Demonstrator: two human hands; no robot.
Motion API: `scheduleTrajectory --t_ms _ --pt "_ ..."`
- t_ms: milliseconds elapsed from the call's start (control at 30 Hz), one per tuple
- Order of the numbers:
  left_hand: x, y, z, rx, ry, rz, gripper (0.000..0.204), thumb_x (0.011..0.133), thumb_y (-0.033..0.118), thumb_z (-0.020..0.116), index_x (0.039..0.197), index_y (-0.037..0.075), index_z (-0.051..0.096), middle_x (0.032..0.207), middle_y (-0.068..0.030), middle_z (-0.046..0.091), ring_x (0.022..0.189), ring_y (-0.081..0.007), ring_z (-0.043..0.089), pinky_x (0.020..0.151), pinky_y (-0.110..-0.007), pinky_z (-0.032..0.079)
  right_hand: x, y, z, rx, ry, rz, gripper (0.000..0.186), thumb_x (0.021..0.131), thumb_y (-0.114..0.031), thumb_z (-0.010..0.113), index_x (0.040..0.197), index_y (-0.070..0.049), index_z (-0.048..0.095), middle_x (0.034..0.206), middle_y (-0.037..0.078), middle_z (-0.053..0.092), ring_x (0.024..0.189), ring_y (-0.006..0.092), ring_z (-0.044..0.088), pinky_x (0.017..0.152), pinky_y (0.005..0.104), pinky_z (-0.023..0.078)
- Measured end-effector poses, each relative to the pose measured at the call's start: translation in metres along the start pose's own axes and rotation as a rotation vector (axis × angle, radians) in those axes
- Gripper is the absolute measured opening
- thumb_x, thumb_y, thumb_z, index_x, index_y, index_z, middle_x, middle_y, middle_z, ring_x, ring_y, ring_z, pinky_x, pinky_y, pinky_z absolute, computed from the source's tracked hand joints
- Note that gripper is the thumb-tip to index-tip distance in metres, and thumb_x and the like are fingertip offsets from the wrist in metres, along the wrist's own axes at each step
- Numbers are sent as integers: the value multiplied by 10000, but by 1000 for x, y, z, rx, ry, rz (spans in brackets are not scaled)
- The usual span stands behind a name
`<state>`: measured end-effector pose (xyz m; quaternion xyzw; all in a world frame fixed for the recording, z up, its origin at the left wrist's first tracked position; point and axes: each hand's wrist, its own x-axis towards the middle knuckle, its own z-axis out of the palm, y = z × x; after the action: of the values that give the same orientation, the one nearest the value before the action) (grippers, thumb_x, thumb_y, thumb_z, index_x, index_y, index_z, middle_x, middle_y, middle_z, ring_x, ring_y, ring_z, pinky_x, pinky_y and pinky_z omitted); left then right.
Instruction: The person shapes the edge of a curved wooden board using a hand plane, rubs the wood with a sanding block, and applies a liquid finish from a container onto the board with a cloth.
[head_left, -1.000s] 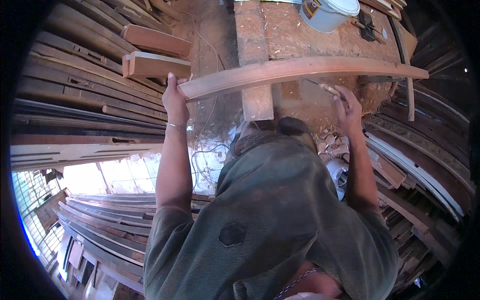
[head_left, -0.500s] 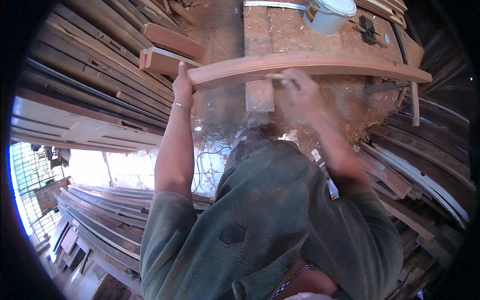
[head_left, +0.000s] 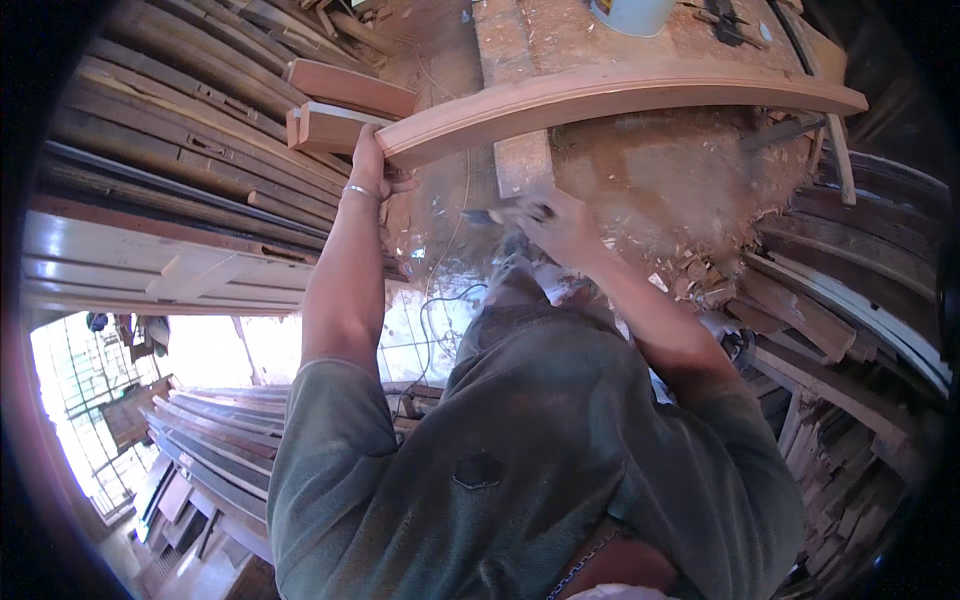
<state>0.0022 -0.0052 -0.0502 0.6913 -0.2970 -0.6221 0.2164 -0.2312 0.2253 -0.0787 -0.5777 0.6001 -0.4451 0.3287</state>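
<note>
A long curved wooden piece point(head_left: 620, 92) with a grooved edge spans the upper middle, from my left hand to the far right. My left hand point(head_left: 370, 163) holds its left end, palm against the end and some fingers showing underneath. My right hand point(head_left: 556, 226) is below the piece and apart from it, closed around a small hand tool point(head_left: 482, 216) with a dark, flat tip pointing left. Most of the tool is hidden in my fingers, so its exact kind cannot be made out.
Behind the curved piece is a wooden bench point(head_left: 515, 165) with a pale bucket point(head_left: 634, 14). Two short wooden blocks, one a reddish block point(head_left: 350, 88), lie by my left hand. Stacked boards point(head_left: 190, 140) line the left; more timber point(head_left: 850, 240) is piled right. A cable point(head_left: 428, 320) trails on the floor.
My right hand has come off the underside of the curved piece, moving toward me and left with the tool. My left hand keeps its hold on the end. The view has shifted slightly.
</note>
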Motion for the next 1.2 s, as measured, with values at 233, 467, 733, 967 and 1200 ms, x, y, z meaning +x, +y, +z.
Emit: scheduleTrajectory --t_ms 233,467,733,967,1200 --pt "6 -32 -21 -450 -274 56 428 938 365 398 1198 29 457 1130 -172 557 989 -344 605 779 -538 553 -175 111 -87 457 569 600 294 788 -30 656 1075 9 605 947 102 644 856 171 627 777 299 511" --pt "17 -86 -27 -352 -495 -5 376 896 194 585 1215 15 499 1137 -128 604 1051 -242 600 880 -381 506 -191 43 -66 874 937 710 339 815 -4 547 1153 13 526 933 113 606 819 217 617 778 342 536" --pt "24 -89 -10 -384 -539 179 476 923 233 579 1315 9 427 1255 -93 544 1187 -213 503 1041 -345 360 -139 6 -3 640 875 745 232 889 -155 569 1084 -34 599 829 23 577 672 106 520 597 250 430" --pt "39 -77 -17 -279 -513 169 443 911 241 612 1262 11 471 1064 -36 588 964 -138 558 866 -286 434 -96 -12 28 427 634 710 272 919 -265 610 1079 -45 613 782 -13 565 645 67 499 569 228 398" --pt "35 -51 -25 -155 -271 414 469 888 133 620 1282 -44 437 992 -41 595 895 -109 544 781 -270 438 -94 -13 48 207 761 750 304 916 -267 623 1110 -39 574 744 -13 558 623 53 466 547 210 366"
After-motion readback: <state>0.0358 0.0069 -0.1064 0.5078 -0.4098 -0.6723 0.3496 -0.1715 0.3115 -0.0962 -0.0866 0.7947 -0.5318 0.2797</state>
